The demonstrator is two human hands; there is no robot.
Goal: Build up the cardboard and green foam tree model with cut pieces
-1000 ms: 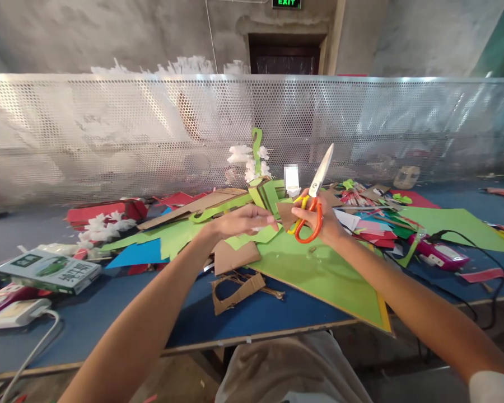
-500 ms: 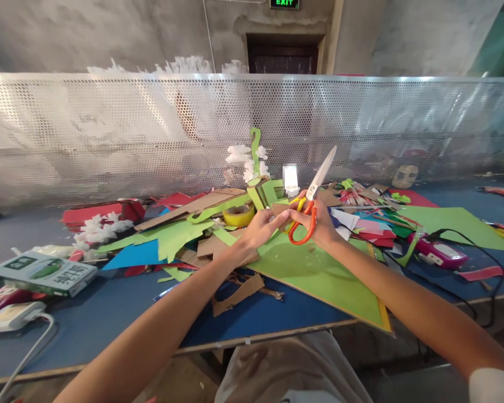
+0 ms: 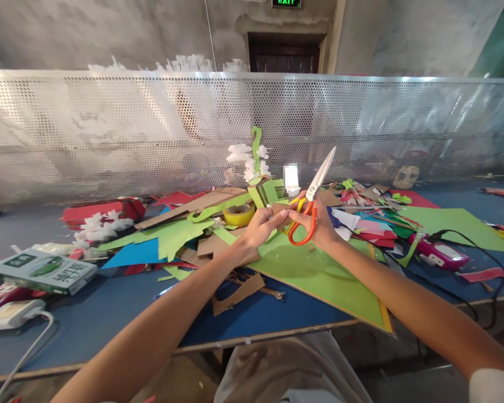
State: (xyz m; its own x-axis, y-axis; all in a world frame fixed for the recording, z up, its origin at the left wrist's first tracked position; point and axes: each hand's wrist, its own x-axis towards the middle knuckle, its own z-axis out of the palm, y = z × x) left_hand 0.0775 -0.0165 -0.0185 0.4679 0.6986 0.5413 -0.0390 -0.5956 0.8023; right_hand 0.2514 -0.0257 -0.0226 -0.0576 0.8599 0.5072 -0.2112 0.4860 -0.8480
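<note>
Both forearms reach forward over the worktop, the left forearm slanting in from the lower left and the right forearm from the lower right, so that the hands come together with their thumbs close to each other. The left hand, bent inward at the wrist, pinches a small piece of cardboard between thumb and fingers. The right hand is curled about the handles of the scissors, its thumb reaching toward the same cardboard; the blades lie together and point up and away from the right hand.

Beneath the hands spreads a large green sheet. Just left of the left hand sits a roll of yellow tape. Beyond the hands stands a green paper stem with white flowers beside it. Nearer the body than the left hand lies a cut cardboard scrap.
</note>
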